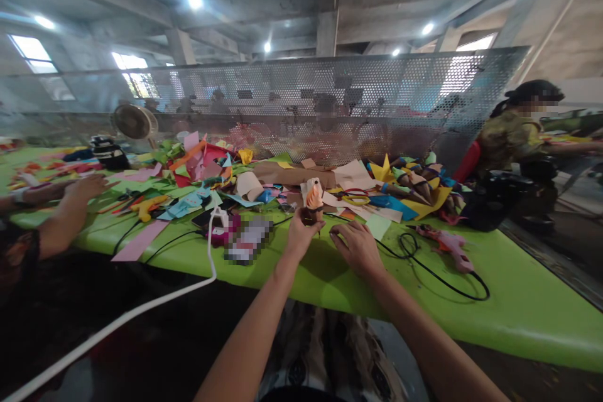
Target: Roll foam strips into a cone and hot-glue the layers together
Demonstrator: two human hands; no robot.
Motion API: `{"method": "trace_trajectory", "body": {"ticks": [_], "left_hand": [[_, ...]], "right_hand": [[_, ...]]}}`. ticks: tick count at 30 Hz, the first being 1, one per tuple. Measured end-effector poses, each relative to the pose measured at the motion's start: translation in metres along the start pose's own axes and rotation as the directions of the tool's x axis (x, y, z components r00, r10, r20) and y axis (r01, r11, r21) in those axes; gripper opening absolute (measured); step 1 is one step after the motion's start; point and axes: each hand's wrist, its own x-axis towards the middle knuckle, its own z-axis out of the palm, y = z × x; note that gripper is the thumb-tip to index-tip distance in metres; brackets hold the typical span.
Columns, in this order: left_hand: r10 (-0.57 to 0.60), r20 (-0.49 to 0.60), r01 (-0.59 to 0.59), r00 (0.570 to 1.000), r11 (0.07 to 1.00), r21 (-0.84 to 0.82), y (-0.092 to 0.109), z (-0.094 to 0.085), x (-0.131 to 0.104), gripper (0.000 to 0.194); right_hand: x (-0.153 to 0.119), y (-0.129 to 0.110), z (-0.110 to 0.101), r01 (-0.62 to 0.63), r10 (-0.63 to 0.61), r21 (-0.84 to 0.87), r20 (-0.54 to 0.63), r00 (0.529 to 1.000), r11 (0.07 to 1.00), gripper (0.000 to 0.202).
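My left hand (pixel 301 233) is closed around the dark lower part of a small orange and brown craft piece (pixel 313 198), held upright above the green table. To its right, my right hand (pixel 358 246) is just over the table with its fingers bent and thumb and forefinger close together. Whether something small is between those fingertips is too small to make out. A gap separates my right hand from the craft piece. Behind both hands lie paper scraps and a yellow and red ring-shaped item (pixel 355 197).
A pink glue gun (pixel 445 246) with a black cord lies right on the green table (pixel 527 301). Left are a phone (pixel 249 240), a white power cable (pixel 141 309), a yellow glue gun (pixel 148 206) and another person's hands (pixel 85 191). A mesh panel (pixel 282 100) stands behind; another person sits far right.
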Motion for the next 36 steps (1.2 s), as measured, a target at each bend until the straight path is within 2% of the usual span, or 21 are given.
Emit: {"method": "trace_trajectory", "body": {"ticks": [6, 15, 19, 24, 28, 33, 36], "left_hand": [[-0.001, 0.033, -0.004, 0.999, 0.991, 0.137, 0.008, 0.001, -0.005, 0.027], [0.038, 0.065, -0.054, 0.997, 0.965, 0.255, 0.012, 0.011, -0.017, 0.048], [0.036, 0.076, -0.056, 0.996, 0.958, 0.280, 0.014, 0.015, -0.021, 0.048], [-0.013, 0.101, -0.016, 0.995, 0.961, 0.277, 0.014, 0.017, -0.020, 0.044], [-0.076, 0.121, 0.043, 0.990, 0.966, 0.256, 0.009, 0.016, -0.014, 0.041], [-0.107, 0.126, 0.077, 0.986, 0.972, 0.222, 0.003, 0.014, -0.013, 0.024], [-0.106, 0.113, 0.084, 0.988, 0.980, 0.182, 0.000, 0.013, -0.014, 0.028]], "right_hand": [[0.000, 0.002, 0.002, -0.022, 0.023, 0.032, -0.023, 0.999, 0.999, 0.015], [0.003, 0.007, 0.011, -0.074, 0.080, 0.145, -0.038, 0.996, 0.987, 0.028], [0.005, 0.009, 0.014, -0.097, 0.110, 0.225, -0.044, 0.993, 0.970, 0.026], [0.006, 0.008, 0.014, -0.115, 0.135, 0.291, -0.051, 0.989, 0.950, 0.022], [0.007, 0.005, 0.011, -0.074, 0.091, 0.294, -0.046, 0.995, 0.953, 0.024], [0.005, 0.000, 0.007, -0.021, 0.036, 0.228, -0.065, 0.997, 0.973, 0.024], [0.002, -0.004, 0.001, -0.012, 0.029, 0.162, -0.104, 0.994, 0.987, 0.025]]}}
